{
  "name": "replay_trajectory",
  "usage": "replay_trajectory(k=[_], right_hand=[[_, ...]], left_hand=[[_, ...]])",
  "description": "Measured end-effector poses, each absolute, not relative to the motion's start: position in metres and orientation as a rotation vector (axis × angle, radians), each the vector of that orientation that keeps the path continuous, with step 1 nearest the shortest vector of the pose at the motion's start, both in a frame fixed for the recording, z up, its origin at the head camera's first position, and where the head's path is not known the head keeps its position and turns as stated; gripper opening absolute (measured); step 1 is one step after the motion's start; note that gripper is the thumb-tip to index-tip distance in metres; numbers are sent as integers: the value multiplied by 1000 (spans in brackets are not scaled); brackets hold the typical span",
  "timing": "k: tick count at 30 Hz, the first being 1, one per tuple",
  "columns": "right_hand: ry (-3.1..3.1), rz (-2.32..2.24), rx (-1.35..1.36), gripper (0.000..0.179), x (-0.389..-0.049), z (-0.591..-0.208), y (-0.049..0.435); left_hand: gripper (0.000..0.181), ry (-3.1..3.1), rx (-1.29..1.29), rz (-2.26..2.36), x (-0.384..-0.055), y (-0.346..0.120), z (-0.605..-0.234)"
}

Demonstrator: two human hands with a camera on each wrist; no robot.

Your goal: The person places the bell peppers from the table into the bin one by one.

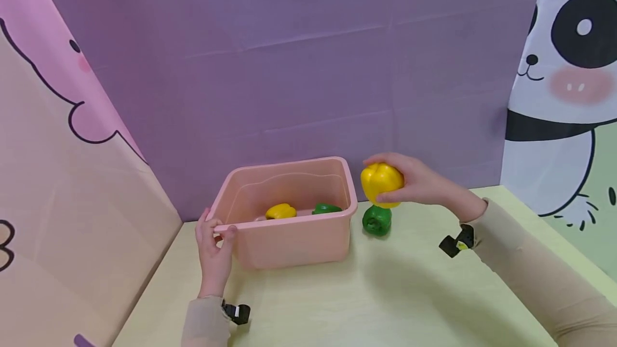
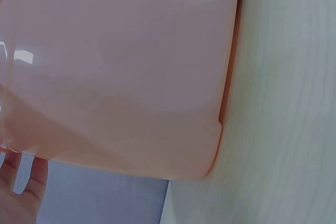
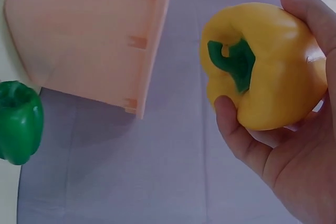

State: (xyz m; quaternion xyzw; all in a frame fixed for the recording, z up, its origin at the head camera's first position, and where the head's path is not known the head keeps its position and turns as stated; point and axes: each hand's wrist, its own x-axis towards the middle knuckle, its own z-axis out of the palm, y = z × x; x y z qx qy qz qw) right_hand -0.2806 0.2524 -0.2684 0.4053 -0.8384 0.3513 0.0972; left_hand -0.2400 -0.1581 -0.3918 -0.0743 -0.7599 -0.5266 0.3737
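In the head view, my right hand (image 1: 418,180) grips a yellow bell pepper (image 1: 381,182) in the air, just right of a pink plastic bin (image 1: 294,244). The right wrist view shows this pepper's green stem (image 3: 239,64), with fingers and thumb around its sides. My left hand (image 1: 215,253) pinches the bin's front left corner at the rim, thumb in front. Below the held pepper, a green bell pepper (image 1: 377,220) lies on the table beside the bin. Inside the bin are another yellow pepper (image 1: 281,211) and a green one (image 1: 326,208), both partly hidden by the front wall.
The bin stands on a pale wooden table (image 1: 308,304), near a purple cloth backdrop (image 1: 308,79). A pink cartoon panel (image 1: 62,186) rises on the left, and a panda panel (image 1: 554,90) on the right. Each wrist wears a small black device (image 1: 237,313).
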Motion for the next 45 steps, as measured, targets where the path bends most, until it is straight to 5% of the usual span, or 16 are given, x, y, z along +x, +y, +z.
replay_trajectory(k=[27,45], right_hand=[[-2659,960,1214,57,-334,-220,194],[-2854,793,1182,56,-360,-207,151]], left_hand=[[24,-1941,-199,-1399,-272,-163,-419],[22,-1944,-163,-1424,-260,-156,-409]])
